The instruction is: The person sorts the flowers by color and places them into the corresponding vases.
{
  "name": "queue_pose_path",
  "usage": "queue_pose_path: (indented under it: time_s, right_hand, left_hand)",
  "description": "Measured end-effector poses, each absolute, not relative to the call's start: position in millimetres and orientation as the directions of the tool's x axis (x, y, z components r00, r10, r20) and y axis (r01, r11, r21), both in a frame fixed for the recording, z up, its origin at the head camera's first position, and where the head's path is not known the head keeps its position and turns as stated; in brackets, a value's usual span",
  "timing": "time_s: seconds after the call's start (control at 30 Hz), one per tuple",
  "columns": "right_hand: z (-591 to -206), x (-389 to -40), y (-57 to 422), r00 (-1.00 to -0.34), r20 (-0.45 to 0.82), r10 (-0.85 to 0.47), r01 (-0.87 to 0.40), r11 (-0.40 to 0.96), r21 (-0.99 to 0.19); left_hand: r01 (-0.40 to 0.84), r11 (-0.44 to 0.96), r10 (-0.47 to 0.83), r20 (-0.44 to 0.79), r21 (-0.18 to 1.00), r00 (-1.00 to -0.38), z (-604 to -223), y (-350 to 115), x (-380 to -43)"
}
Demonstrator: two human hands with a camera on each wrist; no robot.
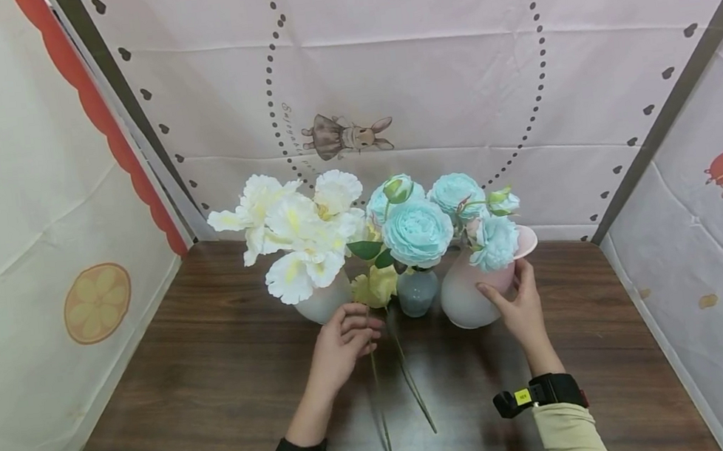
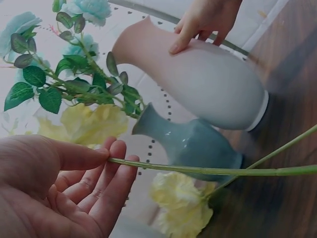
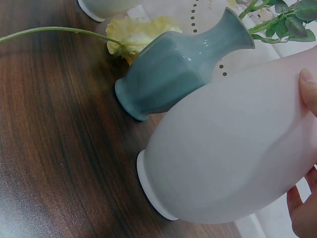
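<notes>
My left hand (image 1: 345, 340) pinches the thin green stem (image 2: 223, 171) of a yellow artificial flower (image 2: 89, 123) between thumb and fingertips. A second yellow flower (image 2: 181, 201) lies on the table, its stem crossing beneath the held one in the left wrist view. On the right, my right hand (image 1: 519, 304) grips the upper side of a large pink-and-white vase (image 3: 228, 144), thumb on the near side and fingers round the other. This vase stands upright. Beside it is a small blue-green vase (image 3: 173, 69), with light blue flowers (image 1: 417, 234) on leafy stems above it.
A white vase (image 1: 326, 300) holding large white flowers (image 1: 297, 225) stands at the left of the row. Patterned cloth walls (image 1: 419, 85) rise behind and on both sides of the dark wooden table (image 1: 173, 396).
</notes>
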State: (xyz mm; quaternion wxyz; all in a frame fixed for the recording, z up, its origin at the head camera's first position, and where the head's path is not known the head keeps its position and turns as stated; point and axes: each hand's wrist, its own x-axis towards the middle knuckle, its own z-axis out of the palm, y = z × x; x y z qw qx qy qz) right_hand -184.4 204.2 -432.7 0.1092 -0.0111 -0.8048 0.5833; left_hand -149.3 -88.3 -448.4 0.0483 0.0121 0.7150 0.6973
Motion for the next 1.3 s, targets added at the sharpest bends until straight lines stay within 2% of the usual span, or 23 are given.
queue_pose_path:
  time_s: [0.47,0.77,1.13,1.3]
  right_hand:
    - [-434,-185,205,-0.976,0.163,0.143,-0.111,0.317,-0.942]
    - [-432,-184,204,-0.974,0.168,0.149,-0.113,0.321,-0.94]
    - [-433,-184,204,-0.974,0.165,0.153,-0.109,0.318,-0.942]
    - [-432,-184,204,-0.975,0.165,0.15,-0.111,0.319,-0.941]
  left_hand:
    - [0.013,0.271,0.06,-0.003,0.962,-0.998,-437,-109,-147]
    - [-0.01,0.39,0.01,-0.015,0.921,-1.0,-434,-125,-145]
    - [0.08,0.563,0.019,0.084,0.823,-0.996,-428,-138,-149]
    - [0.082,0.624,-0.01,0.112,0.777,-0.994,-427,-141,-150]
